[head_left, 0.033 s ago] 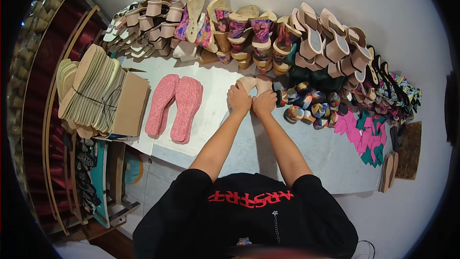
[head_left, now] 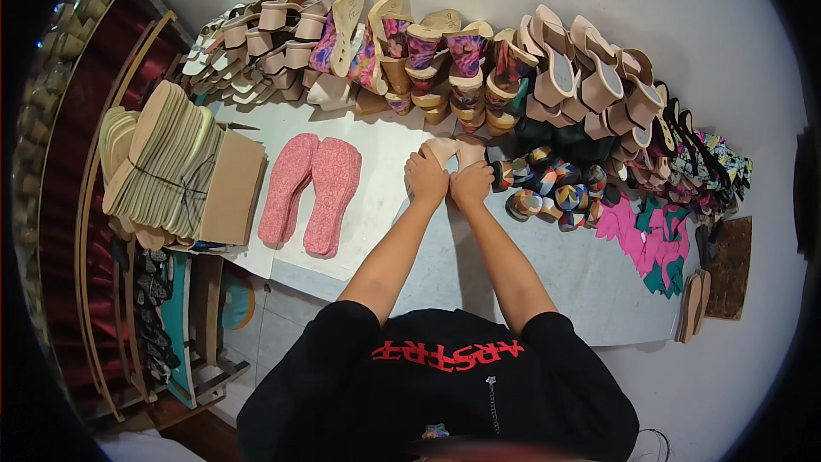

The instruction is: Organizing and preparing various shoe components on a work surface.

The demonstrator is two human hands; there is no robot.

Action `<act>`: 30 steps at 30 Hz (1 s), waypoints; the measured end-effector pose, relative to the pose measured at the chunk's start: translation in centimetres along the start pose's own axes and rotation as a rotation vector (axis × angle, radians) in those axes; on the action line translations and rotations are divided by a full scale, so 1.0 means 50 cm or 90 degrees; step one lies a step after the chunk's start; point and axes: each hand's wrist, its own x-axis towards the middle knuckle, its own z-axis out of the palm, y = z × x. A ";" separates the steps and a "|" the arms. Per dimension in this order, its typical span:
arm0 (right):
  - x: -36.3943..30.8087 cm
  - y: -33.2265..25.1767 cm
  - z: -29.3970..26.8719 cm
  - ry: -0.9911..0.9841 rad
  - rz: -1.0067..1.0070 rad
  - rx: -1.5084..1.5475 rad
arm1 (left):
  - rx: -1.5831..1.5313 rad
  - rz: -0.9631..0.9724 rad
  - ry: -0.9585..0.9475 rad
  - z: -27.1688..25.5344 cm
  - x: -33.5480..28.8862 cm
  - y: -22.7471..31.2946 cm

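Both my arms reach forward over the table. My left hand is closed on a beige sole, and my right hand is closed on a matching beige sole. The two pieces lie side by side with their inner edges close together, a narrow gap between them near my thumbs. My fingers cover their near ends, so whether they carry straps or heels cannot be told. To the left lie two stacks of pink speckled soles.
Wedge shoes and heeled sandals are piled along the wall. Multicoloured patterned shoe pieces lie right of my hands, with pink and green cut pieces beyond. A tied bundle of soles stands by a cardboard box at left.
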 end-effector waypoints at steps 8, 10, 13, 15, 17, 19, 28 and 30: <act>0.010 -0.010 -0.009 -0.047 0.063 0.059 | 0.048 -0.062 0.012 0.048 0.033 0.012; 0.004 -0.012 -0.019 -0.041 0.070 0.079 | 0.048 -0.066 -0.010 0.045 0.034 0.013; 0.012 0.005 0.005 -0.031 0.048 0.073 | 0.038 -0.053 -0.005 0.042 0.038 0.021; 0.003 0.001 -0.010 -0.044 0.051 0.095 | 0.003 -0.093 -0.057 0.032 0.040 0.020; -0.003 0.002 -0.015 -0.054 0.057 0.118 | -0.008 -0.093 -0.074 0.028 0.042 0.024; -0.005 0.006 -0.013 -0.004 0.054 0.143 | -0.020 -0.091 -0.090 0.027 0.043 0.028; -0.010 0.041 -0.023 -0.013 0.009 0.339 | -0.259 -0.076 -0.053 -0.029 0.043 0.009; -0.010 0.034 -0.014 0.008 -0.011 0.362 | -0.258 -0.073 -0.031 -0.031 0.052 -0.013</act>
